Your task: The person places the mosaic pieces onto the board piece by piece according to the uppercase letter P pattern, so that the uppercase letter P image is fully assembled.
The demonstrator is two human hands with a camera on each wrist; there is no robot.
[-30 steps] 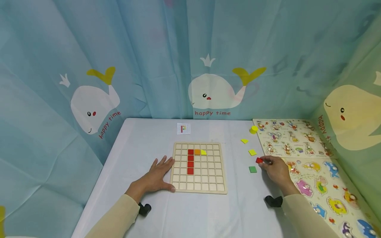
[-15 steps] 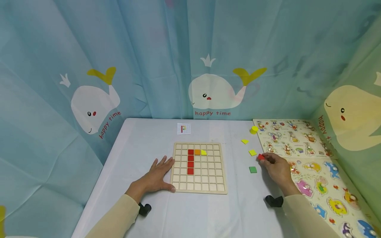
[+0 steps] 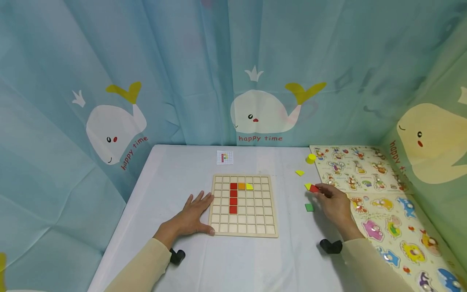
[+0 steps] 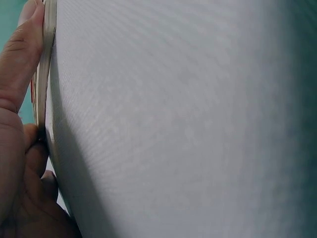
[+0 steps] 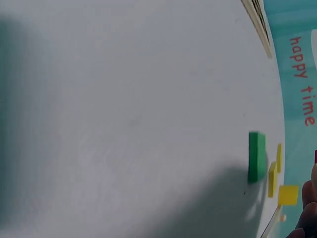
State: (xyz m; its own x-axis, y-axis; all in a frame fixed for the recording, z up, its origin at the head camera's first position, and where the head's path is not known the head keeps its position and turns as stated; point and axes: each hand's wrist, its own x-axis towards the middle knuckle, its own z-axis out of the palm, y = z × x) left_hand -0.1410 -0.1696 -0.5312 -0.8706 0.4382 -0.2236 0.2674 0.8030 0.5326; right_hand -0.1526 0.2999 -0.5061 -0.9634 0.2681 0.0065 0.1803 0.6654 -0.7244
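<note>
My left hand (image 3: 191, 215) lies with fingers spread at the left edge of a wooden grid board (image 3: 260, 223), thumb by its near corner. In the left wrist view, the thumb (image 4: 22, 59) rests along the board's edge (image 4: 43, 89). Several red squares (image 3: 233, 201) form a column in the grid, with an orange square (image 3: 241, 186) and a yellow piece (image 3: 249, 187) beside the top one. To the board's right, my right hand (image 3: 335, 205) pinches a red square tile (image 3: 314, 188), which partly covers a yellow tile (image 3: 307, 186). A green tile (image 3: 309, 207) lies nearer me.
Another yellow piece (image 3: 299, 173) and a short yellow stack (image 3: 311, 158) lie farther back. A small pattern card (image 3: 225, 157) sits behind the grid board. Two picture puzzle boards (image 3: 359, 168) cover the table's right side. A whale-print curtain (image 3: 204, 81) surrounds the table.
My right hand lifts the red tile away from me, then carries it left so that it overlaps the yellow tile. The left hand and the board stay in place.
</note>
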